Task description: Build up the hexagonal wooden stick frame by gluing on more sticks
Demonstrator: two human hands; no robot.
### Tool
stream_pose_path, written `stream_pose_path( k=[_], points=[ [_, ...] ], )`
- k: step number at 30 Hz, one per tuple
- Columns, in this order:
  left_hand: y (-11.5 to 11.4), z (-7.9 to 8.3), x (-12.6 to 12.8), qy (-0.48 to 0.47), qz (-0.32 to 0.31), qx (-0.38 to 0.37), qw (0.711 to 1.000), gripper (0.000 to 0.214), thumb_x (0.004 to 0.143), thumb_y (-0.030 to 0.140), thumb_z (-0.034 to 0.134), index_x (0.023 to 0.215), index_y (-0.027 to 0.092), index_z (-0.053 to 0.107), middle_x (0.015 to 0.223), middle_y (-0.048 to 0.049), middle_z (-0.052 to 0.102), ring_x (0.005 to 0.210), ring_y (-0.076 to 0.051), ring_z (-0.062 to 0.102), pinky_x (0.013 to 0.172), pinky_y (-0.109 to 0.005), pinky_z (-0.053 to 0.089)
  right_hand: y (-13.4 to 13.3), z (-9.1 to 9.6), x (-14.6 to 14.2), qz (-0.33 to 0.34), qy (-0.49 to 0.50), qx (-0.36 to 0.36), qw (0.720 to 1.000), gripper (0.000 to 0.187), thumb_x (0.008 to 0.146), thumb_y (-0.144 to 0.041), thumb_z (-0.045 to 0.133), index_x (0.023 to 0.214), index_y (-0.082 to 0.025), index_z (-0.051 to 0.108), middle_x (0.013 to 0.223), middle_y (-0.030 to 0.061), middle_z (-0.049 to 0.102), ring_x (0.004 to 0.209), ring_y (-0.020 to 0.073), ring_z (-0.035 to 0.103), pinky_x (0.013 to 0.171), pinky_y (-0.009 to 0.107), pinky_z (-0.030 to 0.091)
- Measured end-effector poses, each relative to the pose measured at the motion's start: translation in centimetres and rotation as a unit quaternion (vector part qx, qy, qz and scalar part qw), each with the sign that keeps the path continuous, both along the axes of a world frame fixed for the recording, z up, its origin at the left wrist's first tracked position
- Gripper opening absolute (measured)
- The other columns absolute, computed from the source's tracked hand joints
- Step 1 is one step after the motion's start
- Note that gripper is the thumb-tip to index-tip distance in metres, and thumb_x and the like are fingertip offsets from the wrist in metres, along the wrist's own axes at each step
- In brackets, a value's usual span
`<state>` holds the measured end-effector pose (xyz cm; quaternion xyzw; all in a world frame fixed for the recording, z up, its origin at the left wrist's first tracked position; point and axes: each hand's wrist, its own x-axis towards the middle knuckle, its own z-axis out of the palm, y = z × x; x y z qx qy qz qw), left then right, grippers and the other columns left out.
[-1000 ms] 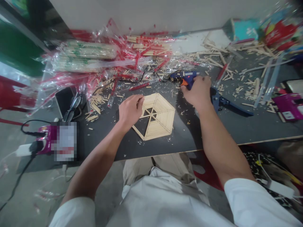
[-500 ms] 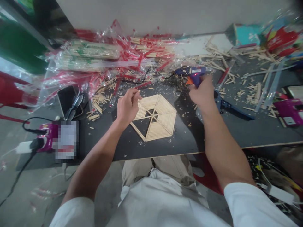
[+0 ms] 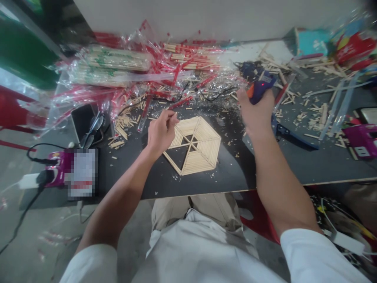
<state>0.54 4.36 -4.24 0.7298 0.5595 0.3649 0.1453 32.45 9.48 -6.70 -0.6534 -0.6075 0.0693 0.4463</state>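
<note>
A hexagonal panel (image 3: pixel 204 157) of pale wooden sticks lies flat on the dark table. Spokes divide it, rows of sticks fill most of its sections, and the lower-left section shows dark table between its edges. My left hand (image 3: pixel 161 133) is closed in a pinch at the panel's upper-left edge, partly covering it; what its fingertips hold, if anything, is too small to make out. Off to the right, my right hand (image 3: pixel 257 116) is wrapped round a blue glue gun (image 3: pixel 264 83) with an orange trigger. A blue-handled hand tool (image 3: pixel 297 137) lies beside my right wrist, partly hidden.
Clear and red plastic wrappers with bundled sticks (image 3: pixel 118 59) crowd the back. Cut stick pieces (image 3: pixel 121 127) lie at left, more at right. Glasses (image 3: pixel 93 127) rest by a phone; a purple power strip (image 3: pixel 60 169) sits at the left edge. The table's front edge is near my lap.
My right hand has moved right with the glue gun, which is now turned and tilted differently. My left hand stays pinched by the panel, nearly still.
</note>
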Motion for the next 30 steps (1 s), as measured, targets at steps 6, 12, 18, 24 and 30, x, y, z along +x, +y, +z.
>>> stream_pose_path(
  k=[6, 12, 18, 24, 30],
  points=[
    [-0.3, 0.8, 0.2, -0.005, 0.006, -0.013, 1.0, 0.015, 0.102, 0.025, 0.057, 0.106, 0.022, 0.071, 0.093, -0.0019, 0.082, 0.077, -0.014, 0.075, 0.07, -0.026, 0.052, -2.7, 2.9, -3.2, 0.038, -0.023, -0.023, 0.999, 0.033, 0.079, -0.043, 0.078, 0.1, -0.026, 0.058, 0.087, 0.0059, 0.067, 0.087, 0.0284, 0.068, 0.085, 0.049, 0.058],
    [-0.4, 1.1, 0.4, -0.012, 0.0, -0.016, 1.0, 0.021, 0.1, 0.02, 0.057, 0.111, 0.023, 0.075, 0.094, -0.001, 0.083, 0.075, -0.015, 0.075, 0.077, -0.027, 0.055, -3.3, 2.9, -3.8, 0.139, -0.108, -0.087, 0.981, 0.043, 0.078, -0.054, 0.08, 0.102, -0.025, 0.058, 0.082, 0.0065, 0.068, 0.084, 0.0318, 0.069, 0.079, 0.049, 0.056],
    [-0.4, 0.6, 0.1, -0.026, -0.016, 0.006, 1.0, 0.017, 0.104, 0.023, 0.055, 0.115, 0.021, 0.068, 0.093, -0.0024, 0.083, 0.069, -0.011, 0.073, 0.07, -0.023, 0.054, -3.4, 2.9, -3.8, 0.174, -0.136, -0.085, 0.972, 0.07, 0.074, -0.076, 0.078, 0.117, -0.024, 0.058, 0.095, 0.0118, 0.072, 0.088, 0.0353, 0.07, 0.077, 0.05, 0.056],
    [-0.7, 0.8, 0.3, -0.061, -0.043, 0.044, 0.996, 0.014, 0.099, 0.024, 0.062, 0.105, 0.02, 0.074, 0.089, -0.0029, 0.082, 0.076, -0.013, 0.077, 0.068, -0.022, 0.058, -3.1, 2.4, -3.6, 0.144, -0.146, -0.066, 0.976, 0.054, 0.085, -0.066, 0.07, 0.115, -0.024, 0.056, 0.088, 0.0099, 0.069, 0.081, 0.033, 0.068, 0.074, 0.048, 0.053],
    [-0.8, 1.0, 0.5, -0.135, -0.051, 0.151, 0.978, 0.009, 0.093, 0.025, 0.071, 0.091, 0.02, 0.078, 0.097, -0.0037, 0.083, 0.071, -0.012, 0.075, 0.064, -0.023, 0.063, -2.9, 2.5, -3.8, 0.136, -0.152, -0.069, 0.977, 0.045, 0.081, -0.056, 0.071, 0.108, -0.023, 0.056, 0.086, 0.0098, 0.067, 0.078, 0.0324, 0.066, 0.072, 0.048, 0.053]
  ],
)
